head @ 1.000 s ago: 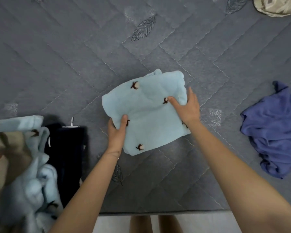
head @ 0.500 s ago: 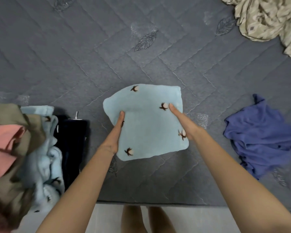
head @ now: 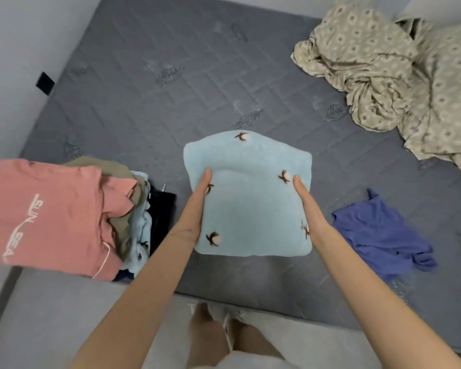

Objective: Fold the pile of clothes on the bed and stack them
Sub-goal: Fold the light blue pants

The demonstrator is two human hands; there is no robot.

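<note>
Folded pale-blue fleece point(head: 250, 209) gripped at both side edges by left hand point(head: 196, 209) and right hand point(head: 308, 209), thumbs on top, fingers hidden beneath.
Soft, squarish and sprigged in brown, it is held over a grey quilted mattress point(head: 171, 89). A pink-topped stack point(head: 45, 214) is seen just left of the grip, a crumpled purple garment point(head: 378, 235) right, a rumpled patterned sheet point(head: 383, 70) beyond.

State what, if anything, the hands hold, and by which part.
A folded light-blue garment, held by its side edges: left hand on the left edge, right hand on the right.
</note>
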